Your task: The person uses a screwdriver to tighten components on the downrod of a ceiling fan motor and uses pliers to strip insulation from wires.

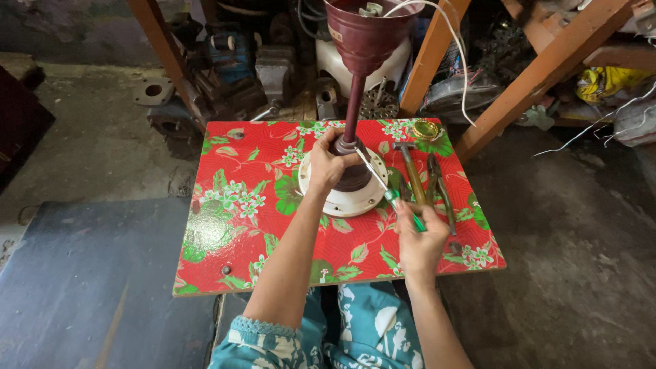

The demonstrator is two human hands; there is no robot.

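While the left hand (326, 166) clamps around the maroon hub at the foot of the fan rod (353, 102), the right hand (418, 244) closes on the green handle of a screwdriver (386, 188). Its shaft runs toward eleven o'clock, and the tip meets the hub just beside the left fingers.

Both hub and rod stand on a round white motor (342, 201), which lies flat near the middle of the board (232, 225), a low top covered in red cloth with green leaves and white flowers. From the hub the rod rises toward twelve o'clock and ends in a maroon cup (365, 31) close to the camera, with a white wire (458, 61) coming out of it and falling toward three o'clock.

At three o'clock of the motor lie a hammer (413, 174) and pliers (441, 191), side by side, handles toward six o'clock. A small gold lid (426, 130) sits at the board's one o'clock corner.

Orange wooden legs (540, 75) slant up behind the board, and dark metal parts (225, 75) are heaped at eleven o'clock. A dark mat (89, 287) covers the floor at eight o'clock. At six o'clock, the person's knees show in teal cloth (369, 335) with white flowers.
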